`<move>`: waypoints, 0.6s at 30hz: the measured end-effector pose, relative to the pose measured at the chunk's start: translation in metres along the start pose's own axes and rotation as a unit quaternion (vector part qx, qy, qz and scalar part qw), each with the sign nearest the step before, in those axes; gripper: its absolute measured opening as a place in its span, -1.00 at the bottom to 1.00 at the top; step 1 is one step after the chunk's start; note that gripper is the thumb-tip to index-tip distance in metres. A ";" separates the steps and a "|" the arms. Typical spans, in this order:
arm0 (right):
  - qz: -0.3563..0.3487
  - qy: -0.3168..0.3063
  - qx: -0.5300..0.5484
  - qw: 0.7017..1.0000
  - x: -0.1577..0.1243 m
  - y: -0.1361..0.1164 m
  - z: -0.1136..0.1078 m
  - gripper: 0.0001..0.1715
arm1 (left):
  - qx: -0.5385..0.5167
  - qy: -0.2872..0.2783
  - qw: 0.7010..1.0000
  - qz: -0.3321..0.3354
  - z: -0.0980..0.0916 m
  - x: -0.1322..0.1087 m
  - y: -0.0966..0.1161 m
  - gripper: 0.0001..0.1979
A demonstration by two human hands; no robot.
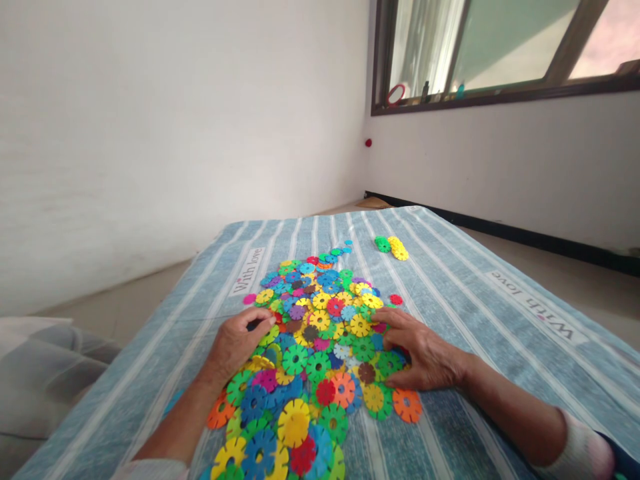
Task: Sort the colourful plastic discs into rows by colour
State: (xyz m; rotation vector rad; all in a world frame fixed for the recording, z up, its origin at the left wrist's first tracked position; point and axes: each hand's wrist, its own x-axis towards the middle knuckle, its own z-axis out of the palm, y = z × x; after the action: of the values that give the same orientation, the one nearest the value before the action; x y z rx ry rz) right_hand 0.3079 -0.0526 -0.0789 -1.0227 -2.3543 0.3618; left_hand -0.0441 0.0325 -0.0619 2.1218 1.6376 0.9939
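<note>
Left hand (237,343): rests at the left edge of the pile, fingers curled in narrow, thumb and forefinger close over a dark disc; whether it actually grips one cannot be told
Right hand (425,357): lies palm down on the right side of the pile, fingers spread wide and flat across several discs, holding nothing
Pile of snowflake discs (320,320): many notched plastic discs in mixed colours, loosely overlapped, lying between the two hands in the middle of the striped bed cover (475,313) and running toward the near edge
Small cluster (391,247): a few green and yellow discs lying well apart from the pile, farther along the bed
Orange disc (407,405): lies at the pile's fringe, just beside the right wrist
Risk, scatter: the discs look light and only loosely stacked, so a broad sweep of the flat right hand would likely fling some across the cloth
Risk, drag: the left forearm lies over the near discs, and pulling it back could carry them off the bed
Risk, mixing: a hard push could send loose discs into the small cluster
</note>
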 end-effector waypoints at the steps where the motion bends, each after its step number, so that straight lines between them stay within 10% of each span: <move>1: 0.000 0.003 0.003 1.000 0.000 0.000 0.000 -0.66 | 0.000 0.000 1.000 0.000 0.000 0.000 -0.001 -0.71; 18: 0.025 0.104 -0.019 0.994 0.001 0.016 0.006 -0.59 | 0.014 -0.003 1.000 0.018 0.000 0.002 -0.004 -0.69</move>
State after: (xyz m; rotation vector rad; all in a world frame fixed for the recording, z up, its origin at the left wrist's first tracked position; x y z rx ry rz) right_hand 0.3137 -0.0415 -0.0904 -1.0832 -2.1609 0.2174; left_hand -0.0470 0.0356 -0.0639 2.1764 1.6254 0.9786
